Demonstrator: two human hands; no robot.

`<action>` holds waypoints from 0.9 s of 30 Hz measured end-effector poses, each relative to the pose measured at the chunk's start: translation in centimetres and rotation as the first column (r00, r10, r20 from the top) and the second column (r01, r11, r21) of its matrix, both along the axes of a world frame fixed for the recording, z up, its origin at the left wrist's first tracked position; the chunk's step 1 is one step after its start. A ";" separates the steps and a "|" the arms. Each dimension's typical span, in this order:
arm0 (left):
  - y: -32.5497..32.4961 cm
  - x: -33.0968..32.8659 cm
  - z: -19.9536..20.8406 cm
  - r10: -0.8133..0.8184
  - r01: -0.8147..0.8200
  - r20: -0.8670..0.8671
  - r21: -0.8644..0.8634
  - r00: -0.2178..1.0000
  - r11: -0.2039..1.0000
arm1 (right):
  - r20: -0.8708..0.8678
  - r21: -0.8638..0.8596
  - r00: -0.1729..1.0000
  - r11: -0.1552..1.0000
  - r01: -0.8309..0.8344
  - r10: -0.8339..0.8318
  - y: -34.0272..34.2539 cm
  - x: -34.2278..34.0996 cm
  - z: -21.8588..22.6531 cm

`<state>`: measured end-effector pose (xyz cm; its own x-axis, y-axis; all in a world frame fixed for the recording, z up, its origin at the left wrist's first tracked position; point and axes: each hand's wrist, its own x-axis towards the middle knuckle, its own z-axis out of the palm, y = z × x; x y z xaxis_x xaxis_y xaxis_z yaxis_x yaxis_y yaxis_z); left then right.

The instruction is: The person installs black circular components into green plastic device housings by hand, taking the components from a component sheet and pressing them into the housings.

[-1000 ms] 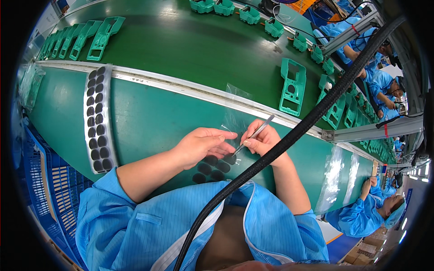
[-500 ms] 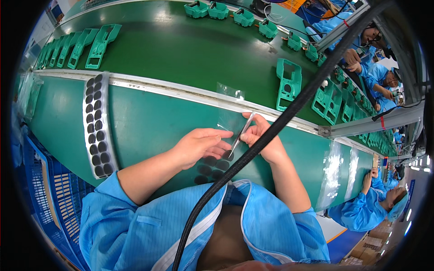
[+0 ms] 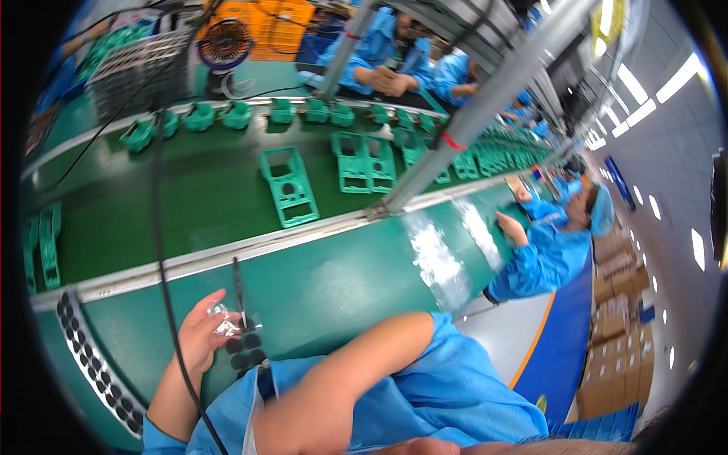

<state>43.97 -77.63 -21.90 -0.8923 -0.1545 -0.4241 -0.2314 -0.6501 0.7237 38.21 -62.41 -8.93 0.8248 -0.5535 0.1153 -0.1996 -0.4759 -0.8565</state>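
Note:
My left hand (image 3: 194,337) is at the near side of the green bench, its fingers curled around a crinkled piece of clear plastic film (image 3: 227,321). Dark tweezers (image 3: 239,284) stand out just past those fingertips; whether the hand touches them I cannot tell. Below the fingers lies a clear sheet with several round black pads (image 3: 245,350). My right arm bends sharply back toward my chest. The right hand (image 3: 299,426) is smeared by motion at the lower edge, its fingers hidden.
A long strip of round black pads (image 3: 95,360) lies at left. Beyond a metal rail, green plastic housings (image 3: 289,187) rest on a dark green belt. A grey post (image 3: 425,171) rises ahead. Clear plastic sheets (image 3: 434,258) and a co-worker (image 3: 546,246) are at right. A black cable (image 3: 161,227) hangs across the view.
The view has swung to the right. My right hand has let go of the tweezers and pulled back to my body. My left hand has moved up to the film and tweezers.

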 end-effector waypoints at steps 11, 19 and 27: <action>0.6 -1.0 -1.1 0.048 -0.048 -0.003 -0.033 0.999 0.998 | -0.118 -0.021 0.956 0.964 0.266 -0.267 4.6 -2.9 1.9; 0.0 0.0 -1.4 0.046 -0.048 -0.034 -0.052 0.998 0.997 | -0.111 -0.013 0.939 0.945 0.325 -0.325 6.0 -1.6 2.3; -0.1 0.3 -1.5 0.024 -0.030 -0.061 -0.100 0.998 0.994 | -0.078 0.016 0.931 0.934 0.358 -0.355 5.7 -1.0 2.4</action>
